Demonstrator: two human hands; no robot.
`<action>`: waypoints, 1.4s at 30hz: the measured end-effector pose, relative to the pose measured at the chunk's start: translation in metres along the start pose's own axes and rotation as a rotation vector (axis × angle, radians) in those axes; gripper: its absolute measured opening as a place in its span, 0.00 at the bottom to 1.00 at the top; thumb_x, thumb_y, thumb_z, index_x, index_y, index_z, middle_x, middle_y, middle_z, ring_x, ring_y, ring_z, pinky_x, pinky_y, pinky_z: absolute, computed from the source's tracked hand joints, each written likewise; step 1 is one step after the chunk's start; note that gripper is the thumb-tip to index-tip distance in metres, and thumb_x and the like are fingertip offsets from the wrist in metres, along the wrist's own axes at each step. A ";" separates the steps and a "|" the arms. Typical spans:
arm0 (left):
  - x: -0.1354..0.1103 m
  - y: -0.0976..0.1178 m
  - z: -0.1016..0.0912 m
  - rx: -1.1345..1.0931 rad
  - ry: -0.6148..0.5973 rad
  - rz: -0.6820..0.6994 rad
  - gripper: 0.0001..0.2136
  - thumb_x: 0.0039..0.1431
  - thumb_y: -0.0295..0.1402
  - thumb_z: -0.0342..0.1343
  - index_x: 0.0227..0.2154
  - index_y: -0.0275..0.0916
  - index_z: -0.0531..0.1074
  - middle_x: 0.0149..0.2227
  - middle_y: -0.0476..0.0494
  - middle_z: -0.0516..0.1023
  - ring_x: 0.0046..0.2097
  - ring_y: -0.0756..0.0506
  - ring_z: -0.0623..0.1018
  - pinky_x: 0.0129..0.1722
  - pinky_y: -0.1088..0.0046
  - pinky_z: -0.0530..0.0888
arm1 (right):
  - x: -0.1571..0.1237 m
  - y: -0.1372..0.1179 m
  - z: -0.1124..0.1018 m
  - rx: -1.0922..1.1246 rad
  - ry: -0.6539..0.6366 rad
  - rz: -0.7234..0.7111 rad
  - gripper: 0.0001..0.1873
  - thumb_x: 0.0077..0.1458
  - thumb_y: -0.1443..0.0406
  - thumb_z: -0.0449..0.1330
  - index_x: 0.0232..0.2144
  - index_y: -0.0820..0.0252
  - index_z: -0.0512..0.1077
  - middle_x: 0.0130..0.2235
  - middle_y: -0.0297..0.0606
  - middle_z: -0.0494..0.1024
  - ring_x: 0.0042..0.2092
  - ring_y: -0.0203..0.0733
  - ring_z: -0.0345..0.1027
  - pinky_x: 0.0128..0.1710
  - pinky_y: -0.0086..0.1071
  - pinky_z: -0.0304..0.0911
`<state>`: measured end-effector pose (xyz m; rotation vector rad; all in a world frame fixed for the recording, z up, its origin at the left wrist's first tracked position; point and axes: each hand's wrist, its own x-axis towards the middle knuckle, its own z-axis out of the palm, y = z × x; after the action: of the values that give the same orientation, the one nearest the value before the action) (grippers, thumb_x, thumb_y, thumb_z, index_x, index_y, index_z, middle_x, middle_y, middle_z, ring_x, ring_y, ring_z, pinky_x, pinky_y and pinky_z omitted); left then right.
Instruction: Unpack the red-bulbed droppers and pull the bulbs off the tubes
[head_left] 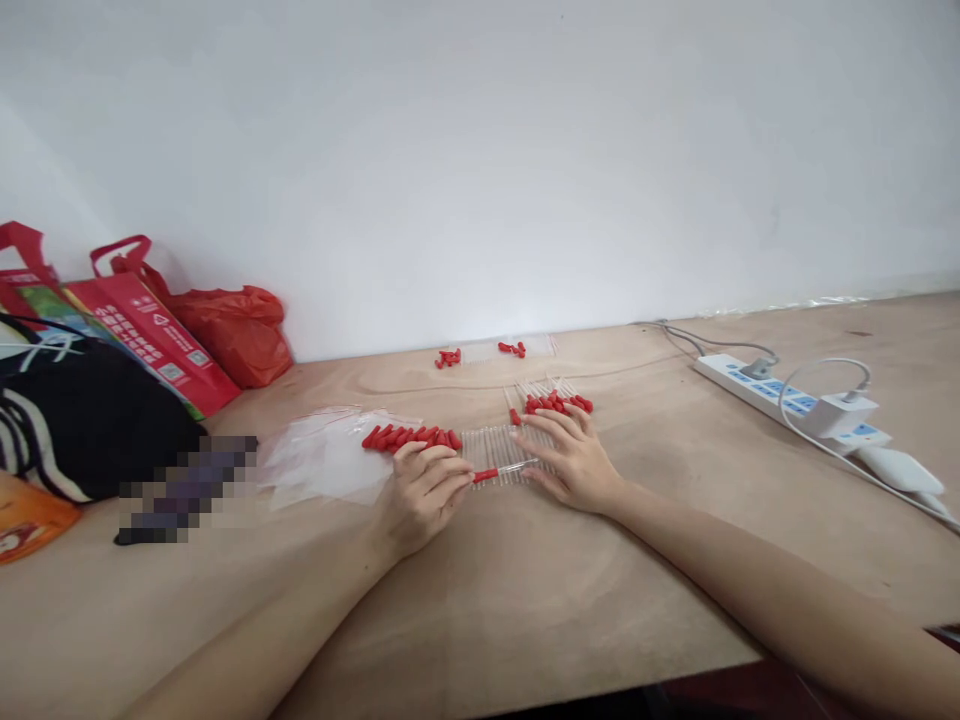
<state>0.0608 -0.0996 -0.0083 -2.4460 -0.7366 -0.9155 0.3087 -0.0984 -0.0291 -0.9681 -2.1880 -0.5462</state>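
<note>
The left hand [429, 492] was clamped by its fingertips on a small, tapered red bulb [486, 476], set in line with a slim, clear tube [514, 468] that ran toward the right hand [574, 460]. That hand's fingers were spread, the thumb by the tube's far end (whether it pinched the tube, I could not tell). Beneath both lay a row of clear, thin tubes [487, 441], side by side on the pale wooden tabletop [487, 600]. From between the hands, a heap of loose red bulbs [411, 438] lay at ten o'clock, red-bulbed clear droppers [559, 402] at one, and flat, transparent plastic bags [315, 465] at nine. Farther out, a long white power strip [757, 385] stretched at two o'clock, and a crumpled red plastic bag [244, 330] sat at ten.
</note>
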 end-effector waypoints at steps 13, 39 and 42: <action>0.011 0.012 0.021 -0.125 -0.108 -0.119 0.14 0.53 0.37 0.52 0.42 0.41 0.68 0.46 0.42 0.72 0.49 0.42 0.68 0.50 0.58 0.58 | 0.000 -0.010 0.005 0.102 0.023 -0.014 0.08 0.54 0.62 0.52 0.32 0.54 0.71 0.32 0.32 0.74 0.41 0.37 0.62 0.53 0.45 0.37; 0.009 0.013 0.018 -0.179 -0.060 -0.016 0.09 0.56 0.30 0.49 0.23 0.41 0.71 0.32 0.52 0.76 0.43 0.48 0.71 0.50 0.61 0.56 | -0.003 -0.013 0.004 0.099 0.085 -0.133 0.06 0.52 0.64 0.53 0.28 0.56 0.70 0.18 0.27 0.69 0.34 0.34 0.60 0.52 0.45 0.37; 0.009 0.012 0.015 -0.207 -0.057 -0.013 0.09 0.56 0.29 0.49 0.24 0.40 0.70 0.30 0.51 0.76 0.40 0.48 0.71 0.47 0.62 0.59 | -0.004 -0.012 0.003 0.112 0.070 -0.137 0.06 0.52 0.64 0.53 0.28 0.56 0.70 0.19 0.27 0.69 0.33 0.34 0.60 0.52 0.45 0.37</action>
<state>0.0808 -0.0976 -0.0154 -2.6599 -0.7086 -0.9739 0.2999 -0.1063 -0.0356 -0.7334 -2.2073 -0.5077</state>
